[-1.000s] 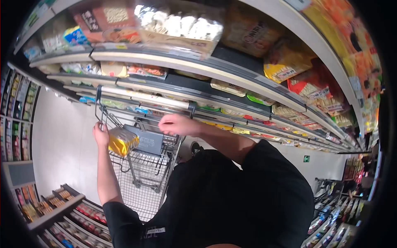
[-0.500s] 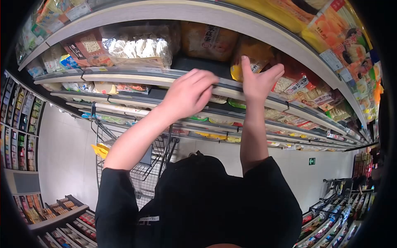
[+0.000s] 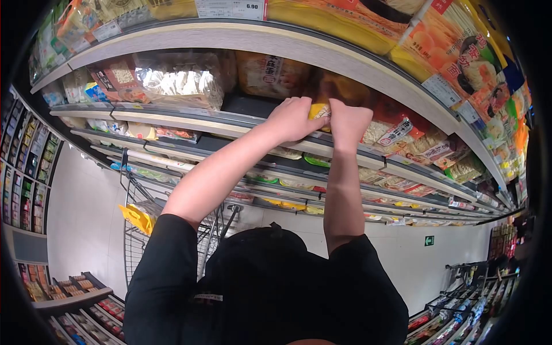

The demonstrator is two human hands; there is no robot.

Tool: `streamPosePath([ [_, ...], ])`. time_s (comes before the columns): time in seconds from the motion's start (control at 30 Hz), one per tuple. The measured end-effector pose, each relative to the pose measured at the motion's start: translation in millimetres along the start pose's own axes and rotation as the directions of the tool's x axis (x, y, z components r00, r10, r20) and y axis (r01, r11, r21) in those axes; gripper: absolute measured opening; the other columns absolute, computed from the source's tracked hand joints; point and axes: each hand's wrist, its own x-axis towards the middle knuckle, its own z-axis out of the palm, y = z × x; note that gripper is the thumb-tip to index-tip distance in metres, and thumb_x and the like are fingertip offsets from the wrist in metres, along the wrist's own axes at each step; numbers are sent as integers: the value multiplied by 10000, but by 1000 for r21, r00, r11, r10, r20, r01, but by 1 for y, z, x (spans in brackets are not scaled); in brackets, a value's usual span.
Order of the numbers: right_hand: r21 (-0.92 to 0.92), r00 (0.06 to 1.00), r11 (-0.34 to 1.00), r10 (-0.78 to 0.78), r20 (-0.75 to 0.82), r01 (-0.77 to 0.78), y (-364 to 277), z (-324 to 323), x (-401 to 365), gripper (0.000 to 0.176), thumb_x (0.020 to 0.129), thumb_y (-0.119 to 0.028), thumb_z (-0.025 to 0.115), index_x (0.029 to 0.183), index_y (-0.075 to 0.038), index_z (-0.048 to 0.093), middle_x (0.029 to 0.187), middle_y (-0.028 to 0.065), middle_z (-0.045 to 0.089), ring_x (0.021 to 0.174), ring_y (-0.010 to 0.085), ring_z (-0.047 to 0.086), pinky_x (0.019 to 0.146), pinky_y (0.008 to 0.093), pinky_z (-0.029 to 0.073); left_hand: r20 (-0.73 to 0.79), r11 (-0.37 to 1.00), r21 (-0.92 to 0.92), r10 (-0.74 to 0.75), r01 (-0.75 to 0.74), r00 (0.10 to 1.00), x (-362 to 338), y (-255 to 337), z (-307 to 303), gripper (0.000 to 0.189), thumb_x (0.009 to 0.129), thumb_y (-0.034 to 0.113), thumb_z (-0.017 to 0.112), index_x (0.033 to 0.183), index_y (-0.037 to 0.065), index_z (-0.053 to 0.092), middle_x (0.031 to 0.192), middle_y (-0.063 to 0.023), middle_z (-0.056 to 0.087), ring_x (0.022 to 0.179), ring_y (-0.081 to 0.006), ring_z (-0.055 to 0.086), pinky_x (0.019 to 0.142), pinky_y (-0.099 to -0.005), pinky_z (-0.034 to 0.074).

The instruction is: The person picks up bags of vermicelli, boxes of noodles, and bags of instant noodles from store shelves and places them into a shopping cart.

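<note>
Both arms reach up to a store shelf [image 3: 230, 121]. My left hand [image 3: 294, 119] and my right hand [image 3: 348, 122] are closed together on a yellow packet [image 3: 319, 110] standing on that shelf between other bags. Only a small yellow patch of the packet shows between the fingers. A wire shopping cart [image 3: 138, 241] stands below my left arm, with another yellow packet [image 3: 137, 217] lying in it.
Bags of noodles and snacks fill the shelves: a clear bag of white pieces [image 3: 178, 80] to the left, red and orange bags [image 3: 402, 129] to the right. Lower shelves curve away on both sides. A white floor [image 3: 80, 218] runs past the cart.
A second ago my left hand held a yellow packet over the cart; that packet now lies in the cart. Both hands rose to the shelf and closed on another yellow packet.
</note>
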Motion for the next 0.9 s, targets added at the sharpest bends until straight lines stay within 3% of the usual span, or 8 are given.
streamPosePath([
  [0.03,94,995,991,96,41,-99,-5,-3,-1,770,682,-251,963,1257,80,572,1112,176,738,1002,270,713,911,406,547,-14,1000,-3,14,-14,1000,-1,0,1,737,887,527,732,1222,-113,587,1127,-354,669,1097,-489,648,963,-499,518],
  [0.2,-34,985,998,39,-171,-45,5,-9,-7,602,759,-137,907,1200,87,563,1136,160,699,1030,210,677,914,350,542,-30,986,-151,71,-74,997,-5,-4,1,952,885,629,713,1488,-49,426,1286,-358,595,1189,-499,610,1072,-493,470],
  [0.3,-3,982,999,52,-181,-54,-4,-16,-6,596,762,-96,898,1202,81,536,1153,174,684,1059,213,672,940,352,538,-90,918,-358,148,-170,985,0,-6,5,937,874,581,759,1501,-26,418,1289,-352,585,1178,-467,624,1065,-477,473],
  [0.4,52,983,998,39,-177,-30,-8,-20,-6,621,763,-84,906,1219,74,514,1169,184,674,1076,220,672,957,362,538,-19,815,-578,35,-39,999,-9,14,-4,898,869,466,815,1527,26,390,1336,-276,536,1298,-374,531,1124,-425,408],
  [0.53,168,982,986,16,-187,16,-19,-27,-14,545,837,-136,882,1207,55,530,1162,169,678,1046,203,675,919,354,547,-90,811,-579,34,-80,995,-30,37,-12,729,875,397,797,1406,26,464,1190,-215,491,1185,-363,503,1073,-407,421],
  [0.73,1,970,998,64,-235,-66,-21,-53,-47,495,977,-354,744,1195,52,561,1187,178,669,1000,230,685,826,346,578,-334,789,-521,160,-324,929,-78,41,14,755,919,226,687,1568,84,328,1632,-301,183,1494,-528,273,1219,-421,318],
  [0.8,160,964,985,106,-243,-68,-22,-55,-63,557,994,-382,698,1272,71,532,1295,228,617,1077,291,675,858,400,592,-82,718,-695,-5,-53,997,-106,59,-10,721,920,178,651,1558,87,327,1658,-251,80,1487,-524,295,1214,-427,334],
  [0.9,291,990,955,-24,-139,64,-37,-47,-101,593,996,-353,650,1391,54,473,1376,261,562,1158,341,645,950,468,577,-51,537,-843,-17,-34,999,-138,55,-20,765,902,168,646,1562,126,261,1634,-234,51,1493,-463,310,1212,-429,352],
])
